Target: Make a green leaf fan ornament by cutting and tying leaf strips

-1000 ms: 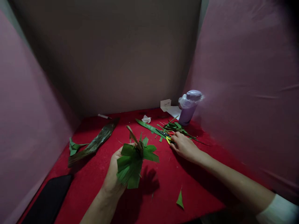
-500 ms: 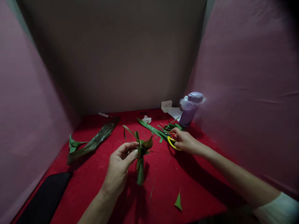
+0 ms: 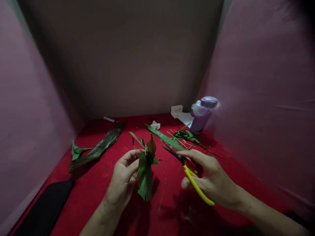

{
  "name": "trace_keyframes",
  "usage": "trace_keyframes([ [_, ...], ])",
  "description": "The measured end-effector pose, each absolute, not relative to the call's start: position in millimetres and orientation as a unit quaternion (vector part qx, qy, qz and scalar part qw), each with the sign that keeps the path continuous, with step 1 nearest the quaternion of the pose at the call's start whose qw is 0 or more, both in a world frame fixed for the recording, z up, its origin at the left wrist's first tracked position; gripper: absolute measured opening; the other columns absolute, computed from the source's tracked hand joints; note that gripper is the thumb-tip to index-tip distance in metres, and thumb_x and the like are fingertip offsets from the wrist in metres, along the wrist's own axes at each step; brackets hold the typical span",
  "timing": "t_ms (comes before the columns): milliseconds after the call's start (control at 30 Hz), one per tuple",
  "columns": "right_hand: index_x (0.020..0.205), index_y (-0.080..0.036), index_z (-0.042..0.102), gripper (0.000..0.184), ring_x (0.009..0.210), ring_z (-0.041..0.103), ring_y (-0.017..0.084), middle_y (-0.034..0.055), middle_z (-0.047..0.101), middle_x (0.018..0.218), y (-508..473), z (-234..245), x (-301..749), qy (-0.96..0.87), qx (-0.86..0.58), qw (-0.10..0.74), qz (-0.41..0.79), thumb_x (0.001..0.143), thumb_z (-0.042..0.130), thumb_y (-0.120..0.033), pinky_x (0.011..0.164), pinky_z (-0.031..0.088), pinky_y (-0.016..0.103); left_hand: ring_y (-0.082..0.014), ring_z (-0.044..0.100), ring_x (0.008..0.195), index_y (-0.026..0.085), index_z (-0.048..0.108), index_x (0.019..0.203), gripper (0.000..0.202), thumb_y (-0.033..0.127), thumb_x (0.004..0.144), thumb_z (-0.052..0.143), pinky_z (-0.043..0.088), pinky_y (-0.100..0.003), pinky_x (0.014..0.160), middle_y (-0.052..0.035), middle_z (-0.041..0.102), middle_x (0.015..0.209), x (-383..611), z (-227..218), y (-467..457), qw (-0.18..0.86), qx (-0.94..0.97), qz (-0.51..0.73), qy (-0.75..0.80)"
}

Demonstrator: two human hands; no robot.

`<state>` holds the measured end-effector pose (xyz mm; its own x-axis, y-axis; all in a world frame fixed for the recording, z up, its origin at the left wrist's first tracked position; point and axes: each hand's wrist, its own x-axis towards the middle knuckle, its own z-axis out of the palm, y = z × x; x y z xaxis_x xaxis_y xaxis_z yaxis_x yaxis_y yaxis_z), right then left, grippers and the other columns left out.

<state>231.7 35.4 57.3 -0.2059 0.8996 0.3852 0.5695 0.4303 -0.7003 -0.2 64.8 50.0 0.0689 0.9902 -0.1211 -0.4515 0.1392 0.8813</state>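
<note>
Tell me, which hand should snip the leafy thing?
Probably the right hand. It already grips the yellow-handled scissors, blades pointing toward the folded leaf bundle. The left hand is busy pinching that bundle upright above the red table, so it likely just steadies it.

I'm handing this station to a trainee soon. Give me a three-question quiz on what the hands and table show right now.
1. True or false: the right hand holds the yellow-handled scissors.
2. What does the left hand pinch? A) tissue B) folded leaf piece C) pen
3. Which container stands at the far right of the red table?

Key: 1 true. 2 B. 3 the purple bottle, its top wrapped in clear plastic.
</note>
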Motion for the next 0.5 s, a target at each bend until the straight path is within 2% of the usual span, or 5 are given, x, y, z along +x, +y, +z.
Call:
trace_keyframes([
  [133, 0.1, -0.024, 0.058, 0.037, 0.063, 0.051, 0.012, -0.0024, 0.054, 0.072, 45, 56, 214, -0.663, -0.478, 0.498, 0.289, 0.068, 0.073, -0.033, 0.057, 0.044, 0.023, -0.0103, 0.06, 0.068, 0.016, 0.066, 0.083, 0.023, 0.021, 0.062, 0.075, 0.048, -0.018, 0.063, -0.0024, 0.067, 0.081, 3, 50, 64, 0.633, 0.351, 0.56, 0.403],
  [267, 0.105, -0.026, 0.055, 0.044, 0.073, 0.058, 0.014, 0.0002, 0.06, 0.088, 52, 55, 187, -0.628, -0.42, 0.554, 0.35, 0.066, 0.075, -0.03, 0.067, 0.049, 0.027, -0.0125, 0.06, 0.077, 0.017, 0.066, 0.084, 0.025, 0.022, 0.062, 0.076, 0.047, -0.021, 0.071, -0.0021, 0.066, 0.083, 5, 46, 65, 0.613, 0.381, 0.566, 0.399],
  [500, 0.11, -0.026, 0.052, 0.049, 0.079, 0.058, 0.013, 0.0005, 0.061, 0.093, 57, 45, 160, -0.601, -0.405, 0.6, 0.339, 0.066, 0.073, -0.02, 0.071, 0.049, 0.026, -0.0123, 0.058, 0.081, 0.021, 0.066, 0.09, 0.027, 0.021, 0.064, 0.074, 0.048, -0.021, 0.074, -0.0004, 0.065, 0.083, 5, 43, 65, 0.591, 0.417, 0.577, 0.378],
])
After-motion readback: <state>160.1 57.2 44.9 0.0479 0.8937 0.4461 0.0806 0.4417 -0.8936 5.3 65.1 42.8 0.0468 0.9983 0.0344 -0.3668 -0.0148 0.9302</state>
